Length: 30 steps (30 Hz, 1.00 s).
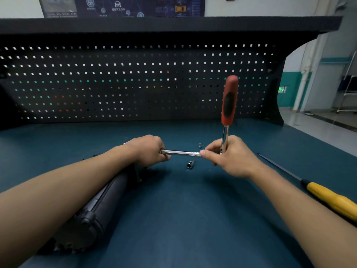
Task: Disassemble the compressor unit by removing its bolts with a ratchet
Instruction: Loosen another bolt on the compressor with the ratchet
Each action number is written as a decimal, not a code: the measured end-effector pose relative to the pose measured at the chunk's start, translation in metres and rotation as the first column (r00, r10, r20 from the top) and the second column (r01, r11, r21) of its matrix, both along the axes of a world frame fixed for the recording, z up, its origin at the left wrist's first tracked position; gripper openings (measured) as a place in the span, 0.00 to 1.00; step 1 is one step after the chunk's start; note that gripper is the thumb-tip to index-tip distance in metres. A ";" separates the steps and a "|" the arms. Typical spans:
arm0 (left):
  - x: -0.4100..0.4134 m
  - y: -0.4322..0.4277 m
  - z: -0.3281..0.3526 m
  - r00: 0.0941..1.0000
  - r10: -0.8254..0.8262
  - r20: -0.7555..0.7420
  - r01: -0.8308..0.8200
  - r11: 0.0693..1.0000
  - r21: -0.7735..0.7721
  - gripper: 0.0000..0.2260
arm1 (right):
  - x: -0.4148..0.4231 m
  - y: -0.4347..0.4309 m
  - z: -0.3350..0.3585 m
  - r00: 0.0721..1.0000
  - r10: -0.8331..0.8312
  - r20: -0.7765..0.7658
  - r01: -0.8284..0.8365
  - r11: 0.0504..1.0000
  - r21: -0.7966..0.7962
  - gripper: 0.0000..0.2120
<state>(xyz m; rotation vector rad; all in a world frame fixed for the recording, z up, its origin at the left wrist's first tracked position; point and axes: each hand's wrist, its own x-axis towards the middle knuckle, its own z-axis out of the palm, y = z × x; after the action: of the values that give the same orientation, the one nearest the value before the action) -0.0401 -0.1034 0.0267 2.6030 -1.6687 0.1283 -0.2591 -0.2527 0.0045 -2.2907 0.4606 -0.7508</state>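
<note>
A ratchet with a red and black handle stands upright above the bench, and my right hand grips its metal head end. A silver extension bar runs level from the ratchet head to the left. My left hand holds the bar's left end with curled fingers. The black cylindrical compressor unit lies on the blue mat under my left forearm, partly hidden by it. A loose socket and a small bolt lie on the mat below and behind the bar.
A yellow-handled screwdriver lies at the right on the blue bench mat. A dark pegboard forms the back wall under a shelf. The bench's right edge opens onto a room floor.
</note>
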 end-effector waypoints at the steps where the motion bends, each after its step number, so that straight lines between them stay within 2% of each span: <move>1: 0.000 0.000 0.000 1.000 0.002 0.002 -0.002 1.000 -0.001 0.22 | 0.001 -0.001 -0.001 1.000 -0.007 0.021 0.007 1.000 -0.023 0.07; 5: 0.001 0.001 0.000 1.000 0.010 -0.020 -0.011 1.000 -0.017 0.22 | 0.003 -0.005 -0.007 0.998 -0.024 0.051 0.031 0.989 -0.143 0.06; 8: 0.000 0.001 0.001 0.999 0.012 -0.041 -0.013 1.000 -0.025 0.21 | 0.002 -0.010 -0.009 0.996 -0.075 0.042 0.084 0.962 -0.259 0.14; 10: -0.001 0.001 0.002 0.999 0.013 -0.049 -0.014 0.999 -0.030 0.21 | 0.003 -0.011 -0.009 0.995 -0.029 0.099 0.063 0.929 -0.366 0.12; 12: -0.001 0.001 0.002 0.998 0.012 -0.060 -0.014 0.999 -0.038 0.21 | 0.004 -0.010 -0.009 0.987 0.020 0.162 0.053 0.901 -0.432 0.16; 18: 0.000 0.002 0.002 0.996 0.012 -0.083 -0.018 0.998 -0.064 0.21 | 0.006 -0.012 -0.007 0.972 0.068 0.224 0.066 0.839 -0.539 0.11; 20: 0.000 0.002 0.002 0.997 0.010 -0.078 -0.014 0.999 -0.050 0.21 | 0.007 -0.013 -0.010 0.977 0.068 0.203 0.040 0.873 -0.486 0.10; 23: -0.001 0.001 0.002 0.997 0.007 -0.073 -0.009 0.999 -0.032 0.19 | 0.008 -0.014 -0.014 0.989 0.056 0.137 -0.015 0.958 -0.286 0.10; 27: -0.002 0.000 0.002 0.999 0.009 -0.042 -0.009 1.000 -0.013 0.19 | 0.005 -0.010 -0.010 0.991 0.101 0.090 -0.101 0.995 -0.004 0.03; 28: -0.002 0.000 0.002 0.999 0.009 -0.033 -0.009 1.000 -0.008 0.19 | 0.004 -0.008 -0.007 0.995 0.081 0.058 -0.081 0.997 -0.001 0.05; 30: -0.002 0.000 0.002 1.000 0.004 -0.019 -0.005 1.000 0.000 0.19 | 0.002 -0.003 -0.002 1.000 0.027 -0.017 -0.026 0.998 0.061 0.23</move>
<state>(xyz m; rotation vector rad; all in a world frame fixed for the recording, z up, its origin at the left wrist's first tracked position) -0.0426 -0.1038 0.0288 2.5994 -1.6566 0.1037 -0.2572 -0.2554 0.0024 -2.2437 0.4544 -0.6952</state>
